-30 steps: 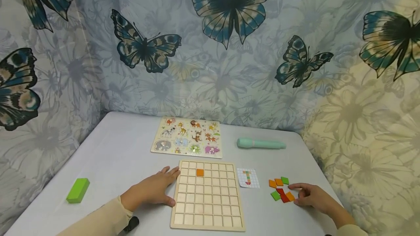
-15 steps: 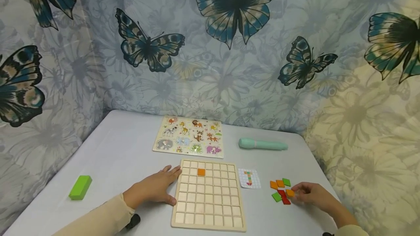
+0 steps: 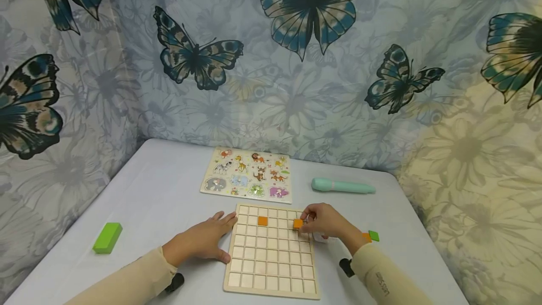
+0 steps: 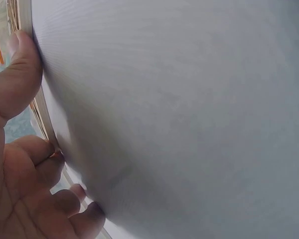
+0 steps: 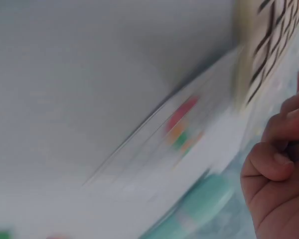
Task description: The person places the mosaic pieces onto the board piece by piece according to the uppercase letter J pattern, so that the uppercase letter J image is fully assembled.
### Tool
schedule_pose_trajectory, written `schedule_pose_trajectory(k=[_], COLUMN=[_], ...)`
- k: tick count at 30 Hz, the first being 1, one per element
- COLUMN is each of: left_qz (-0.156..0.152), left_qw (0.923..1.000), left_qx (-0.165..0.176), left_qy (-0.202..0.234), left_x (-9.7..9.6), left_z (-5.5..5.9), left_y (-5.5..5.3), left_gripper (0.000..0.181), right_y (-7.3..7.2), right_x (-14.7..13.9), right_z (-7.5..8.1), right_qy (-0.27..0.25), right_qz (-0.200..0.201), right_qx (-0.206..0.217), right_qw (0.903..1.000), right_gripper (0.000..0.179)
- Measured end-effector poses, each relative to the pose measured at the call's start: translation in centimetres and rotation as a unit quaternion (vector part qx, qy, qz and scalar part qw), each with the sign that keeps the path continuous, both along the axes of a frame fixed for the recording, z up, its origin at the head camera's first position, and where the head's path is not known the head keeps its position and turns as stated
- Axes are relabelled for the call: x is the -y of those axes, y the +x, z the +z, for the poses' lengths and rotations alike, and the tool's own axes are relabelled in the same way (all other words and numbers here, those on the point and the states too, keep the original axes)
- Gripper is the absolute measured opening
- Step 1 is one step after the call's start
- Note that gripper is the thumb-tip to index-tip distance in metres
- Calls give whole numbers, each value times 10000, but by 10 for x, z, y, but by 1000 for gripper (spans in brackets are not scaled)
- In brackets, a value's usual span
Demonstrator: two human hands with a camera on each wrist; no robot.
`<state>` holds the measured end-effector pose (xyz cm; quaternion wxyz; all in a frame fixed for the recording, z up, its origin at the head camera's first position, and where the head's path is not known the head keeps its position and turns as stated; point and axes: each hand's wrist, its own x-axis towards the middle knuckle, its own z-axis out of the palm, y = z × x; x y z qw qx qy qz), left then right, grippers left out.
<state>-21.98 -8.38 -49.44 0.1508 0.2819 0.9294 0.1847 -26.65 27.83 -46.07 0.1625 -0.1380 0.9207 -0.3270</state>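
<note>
A wooden grid board [image 3: 273, 268] lies on the white table, an orange square tile [image 3: 263, 220] set in one cell of its second row. My left hand [image 3: 202, 240] rests against the board's left edge, thumb and fingers spread; the left wrist view shows the thumb [image 4: 20, 74] touching the rim. Over the board's upper right part, my right hand [image 3: 330, 222] pinches a second orange tile [image 3: 298, 223] between thumb and fingers. Beneath that hand is a printed pattern card [image 3: 320, 238], mostly covered; its coloured squares show blurred in the right wrist view.
A green tile [image 3: 374, 236] and a bit of orange show past the right forearm, which hides the other loose tiles. Behind the board lie an animal puzzle [image 3: 245, 173] and a mint-green tube-shaped object [image 3: 343, 186]. A green block [image 3: 107, 237] lies far left.
My right hand has picked an orange tile from the loose pile and carried it left over the board. The left hand has kept its place at the board's edge.
</note>
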Motion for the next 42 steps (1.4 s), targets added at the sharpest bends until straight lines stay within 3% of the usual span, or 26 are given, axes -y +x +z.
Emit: schedule_pose_trajectory(k=[4, 10, 21, 27, 31, 37, 42], left_qz=[-18, 11, 45, 8, -62, -94, -4], left_qw=[10000, 10000, 9998, 9998, 9999, 9998, 9997], left_qx=[-15, -72, -139, -158, -119, -183, -202], left_qy=[-24, -54, -114, -120, -25, -60, -148], left_x=[-1, -2, -4, -4, -7, -9, -4], left_z=[-1, -2, 1, -4, -3, 0, -4], left_y=[-1, -2, -4, -6, -3, -6, -8], left_gripper=[108, 108, 108, 109, 108, 107, 110], right_y=[-4, -9, -12, -12, -2, 12, 25], right_x=[25, 42, 45, 40, 2, -106, -180], right_z=[-4, -15, -20, -19, -11, 4, 1], right_qy=[107, 202, 374, 503, 484, 756, 1004], right_qz=[150, 110, -174, -126, -297, -1093, -1600], right_qx=[-109, -172, -332, -332, -371, -451, -110], right_qw=[9998, 9996, 9986, 9981, 9977, 9901, 9819], right_gripper=[24, 21, 15, 17, 22, 31, 43])
